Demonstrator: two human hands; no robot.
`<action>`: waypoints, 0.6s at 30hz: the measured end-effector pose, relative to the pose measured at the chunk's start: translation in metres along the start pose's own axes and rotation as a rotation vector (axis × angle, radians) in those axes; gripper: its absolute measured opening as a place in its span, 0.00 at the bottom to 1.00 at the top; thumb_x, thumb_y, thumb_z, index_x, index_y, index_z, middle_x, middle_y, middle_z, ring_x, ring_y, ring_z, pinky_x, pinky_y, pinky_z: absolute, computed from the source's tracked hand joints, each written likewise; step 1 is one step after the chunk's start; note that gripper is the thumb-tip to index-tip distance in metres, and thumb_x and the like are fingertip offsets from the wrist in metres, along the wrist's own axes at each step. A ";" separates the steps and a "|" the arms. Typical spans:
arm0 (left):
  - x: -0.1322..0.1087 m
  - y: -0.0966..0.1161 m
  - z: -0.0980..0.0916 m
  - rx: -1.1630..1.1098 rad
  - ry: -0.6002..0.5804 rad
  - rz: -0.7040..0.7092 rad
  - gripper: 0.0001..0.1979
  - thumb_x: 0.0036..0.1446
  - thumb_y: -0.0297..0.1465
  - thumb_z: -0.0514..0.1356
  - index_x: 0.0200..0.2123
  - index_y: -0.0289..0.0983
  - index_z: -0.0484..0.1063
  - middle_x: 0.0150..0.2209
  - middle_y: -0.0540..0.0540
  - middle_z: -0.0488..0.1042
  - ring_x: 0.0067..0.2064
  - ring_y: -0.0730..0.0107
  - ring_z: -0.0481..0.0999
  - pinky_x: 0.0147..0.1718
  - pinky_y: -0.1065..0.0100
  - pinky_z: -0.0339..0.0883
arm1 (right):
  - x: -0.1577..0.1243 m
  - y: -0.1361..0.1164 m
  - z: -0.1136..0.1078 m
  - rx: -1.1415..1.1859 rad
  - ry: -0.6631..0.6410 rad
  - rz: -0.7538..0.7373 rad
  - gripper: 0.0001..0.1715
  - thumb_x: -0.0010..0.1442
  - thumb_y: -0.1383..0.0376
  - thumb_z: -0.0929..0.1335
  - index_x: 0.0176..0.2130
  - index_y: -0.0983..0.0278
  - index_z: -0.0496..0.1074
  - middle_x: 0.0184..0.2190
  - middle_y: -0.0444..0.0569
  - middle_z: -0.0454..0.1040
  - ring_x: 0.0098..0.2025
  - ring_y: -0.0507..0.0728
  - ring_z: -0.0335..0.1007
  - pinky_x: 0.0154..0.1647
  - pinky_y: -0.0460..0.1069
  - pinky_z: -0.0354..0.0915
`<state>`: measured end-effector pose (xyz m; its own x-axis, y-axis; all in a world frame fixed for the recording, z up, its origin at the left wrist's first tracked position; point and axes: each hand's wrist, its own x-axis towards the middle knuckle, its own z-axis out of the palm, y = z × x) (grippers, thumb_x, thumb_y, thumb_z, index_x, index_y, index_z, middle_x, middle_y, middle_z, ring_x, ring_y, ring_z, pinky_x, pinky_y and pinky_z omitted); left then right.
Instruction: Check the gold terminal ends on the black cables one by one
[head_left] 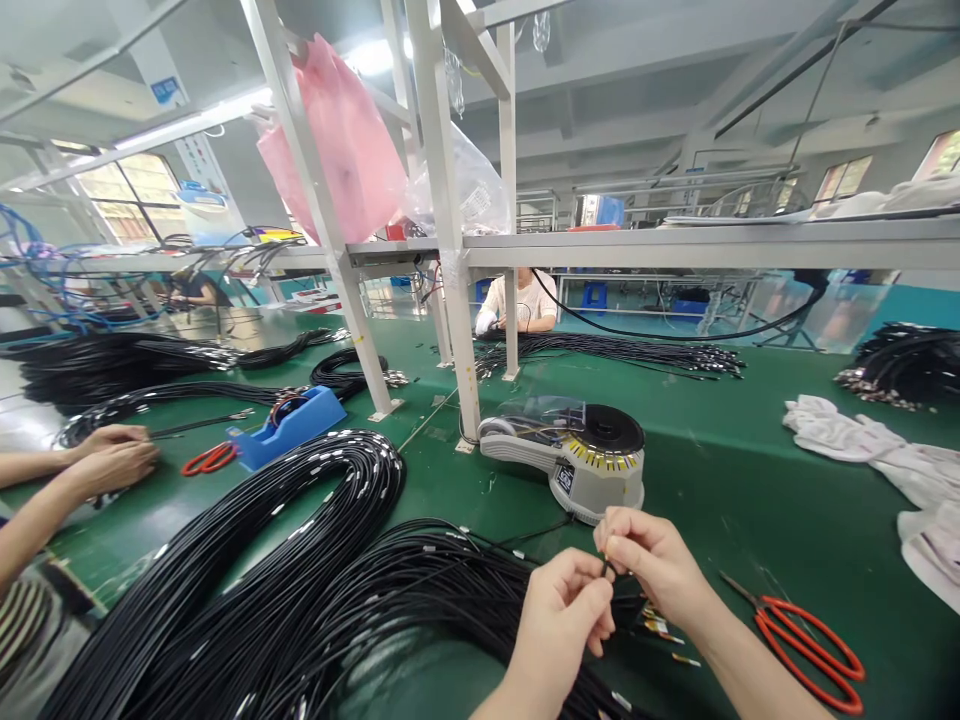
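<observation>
Left hand: thumb and fingertips closed in a pinch on a thin black cable.
Right hand: pinching at the same spot, its fingertips meeting the left's.
Cable position: between the fingertips, in front of the electric tape dispenser and above the green tabletop.
Step in hand: seemingly fine fingertip work on that one small section – what exactly is being done there is too small to tell.
Next move calls for: in my judgement, a steady two-sided pinch, with this cable kept apart from its neighbours.
Cable bundle: a thick curve of black cables, just left of the hands.
Wire ends: white and yellowish, below the right hand.
Scissors: red-handled, lying right of the right forearm – untouched.
Co-worker's hands: far left, near the blue tape holder.
</observation>
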<state>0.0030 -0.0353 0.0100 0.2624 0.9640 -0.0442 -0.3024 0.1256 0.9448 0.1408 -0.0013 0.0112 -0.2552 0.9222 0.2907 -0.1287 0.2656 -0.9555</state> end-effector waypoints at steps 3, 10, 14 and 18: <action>0.002 -0.002 -0.002 -0.044 -0.025 0.035 0.10 0.46 0.34 0.61 0.25 0.32 0.69 0.13 0.52 0.64 0.16 0.80 0.58 0.20 0.74 0.52 | 0.000 0.002 -0.001 -0.020 -0.026 0.019 0.17 0.55 0.59 0.67 0.21 0.64 0.60 0.17 0.39 0.58 0.21 0.51 0.60 0.24 0.47 0.54; 0.005 0.003 -0.007 -0.072 -0.031 0.047 0.09 0.46 0.34 0.61 0.24 0.32 0.71 0.16 0.50 0.66 0.20 0.75 0.61 0.25 0.71 0.53 | 0.006 -0.001 -0.018 -0.038 -0.126 0.103 0.21 0.59 0.55 0.62 0.24 0.66 0.68 0.18 0.45 0.67 0.22 0.53 0.64 0.26 0.49 0.59; 0.001 0.004 -0.005 0.291 0.119 0.298 0.04 0.46 0.30 0.61 0.24 0.36 0.74 0.25 0.48 0.66 0.29 0.70 0.64 0.29 0.71 0.55 | 0.013 -0.007 -0.048 -0.129 0.256 0.060 0.21 0.54 0.52 0.66 0.29 0.68 0.73 0.17 0.45 0.67 0.21 0.53 0.63 0.26 0.50 0.60; -0.002 -0.020 0.006 0.566 0.069 0.325 0.07 0.51 0.27 0.55 0.29 0.37 0.74 0.25 0.48 0.63 0.26 0.71 0.63 0.25 0.70 0.55 | 0.026 -0.007 -0.068 -0.158 0.516 0.063 0.22 0.49 0.50 0.68 0.30 0.68 0.72 0.16 0.41 0.63 0.18 0.51 0.59 0.21 0.48 0.57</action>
<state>0.0143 -0.0407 -0.0064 0.1739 0.9473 0.2690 0.1779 -0.2989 0.9376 0.2006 0.0403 0.0216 0.2506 0.9456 0.2075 0.0271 0.2074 -0.9779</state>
